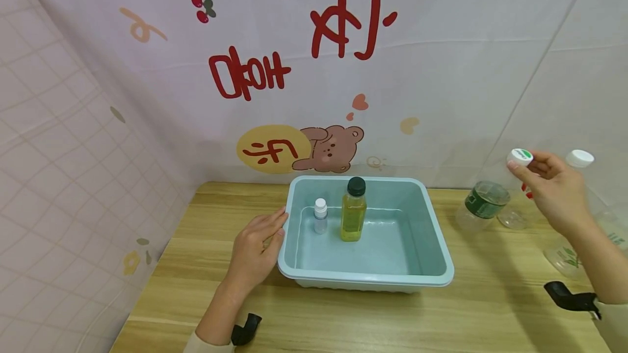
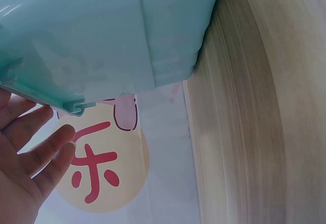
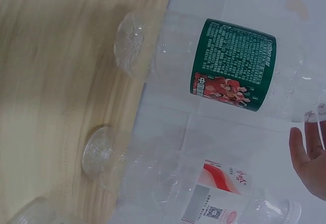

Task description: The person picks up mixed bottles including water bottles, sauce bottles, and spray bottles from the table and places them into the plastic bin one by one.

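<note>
Thumb and fingers of the right hand [image 1: 561,195] pinch the white cap [image 1: 519,157] of the green-labelled bottle [image 1: 485,201], which tilts at the right of the frame; the left hand [image 1: 256,248], fingers loosely extended, touches the left rim of the blue tub [image 1: 368,277] at centre. Held by its cap alone, the bottle might swing and knock the clear bottle [image 1: 513,219] beside it, or catch the tub's right edge. Inside the tub, the widest room lies right of the upright yellow bottle [image 1: 353,218].
</note>
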Tool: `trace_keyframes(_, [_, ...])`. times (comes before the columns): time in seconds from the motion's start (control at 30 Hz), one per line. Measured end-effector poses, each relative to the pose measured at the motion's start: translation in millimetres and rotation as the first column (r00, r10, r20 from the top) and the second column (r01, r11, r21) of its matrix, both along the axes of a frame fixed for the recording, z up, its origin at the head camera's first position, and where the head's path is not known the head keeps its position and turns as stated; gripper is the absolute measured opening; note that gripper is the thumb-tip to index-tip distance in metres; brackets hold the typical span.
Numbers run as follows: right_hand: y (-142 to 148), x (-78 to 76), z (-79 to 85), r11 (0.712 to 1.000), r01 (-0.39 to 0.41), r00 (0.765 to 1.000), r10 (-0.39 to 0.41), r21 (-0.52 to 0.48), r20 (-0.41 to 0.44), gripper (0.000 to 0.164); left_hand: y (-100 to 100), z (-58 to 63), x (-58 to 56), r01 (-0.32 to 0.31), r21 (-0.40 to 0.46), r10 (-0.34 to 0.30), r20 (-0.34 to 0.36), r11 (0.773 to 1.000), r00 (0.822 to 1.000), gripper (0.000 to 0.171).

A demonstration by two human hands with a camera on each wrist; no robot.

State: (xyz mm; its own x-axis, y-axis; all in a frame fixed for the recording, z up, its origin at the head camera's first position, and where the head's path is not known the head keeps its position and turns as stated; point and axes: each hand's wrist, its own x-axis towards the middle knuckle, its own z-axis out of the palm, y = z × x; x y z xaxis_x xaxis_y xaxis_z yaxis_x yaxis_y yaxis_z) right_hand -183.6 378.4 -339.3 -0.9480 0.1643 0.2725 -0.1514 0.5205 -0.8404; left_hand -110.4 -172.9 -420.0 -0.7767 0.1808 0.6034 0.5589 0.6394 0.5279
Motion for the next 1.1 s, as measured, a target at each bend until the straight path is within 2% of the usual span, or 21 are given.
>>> trace_keyframes(0.4, [-6.9,4.6,11.3,1.0,0.001,1.0,-0.002,-0.032,-0.025,0.025,-0.1,-0.8,0.3,-0.001,0.0,0.001,0.001,1.0,1.0,0.034])
trace_keyframes(0.8, [-17.4,12.4,27.4,0.999,0.025,0.997,-0.023,0.02,-0.067,0.026,0.0,-0.6,-0.4,-0.001,-0.001,0.001,0.001,1.0,1.0,0.034])
trace_keyframes(1.1, [-33.2,15.9,37.9,1.0,-0.003,0.984,0.001,-0.012,-0.177,0.032,0.6,-0.9,-0.6,-0.001,-0.001,0.001,-0.005,1.0,1.0,0.034])
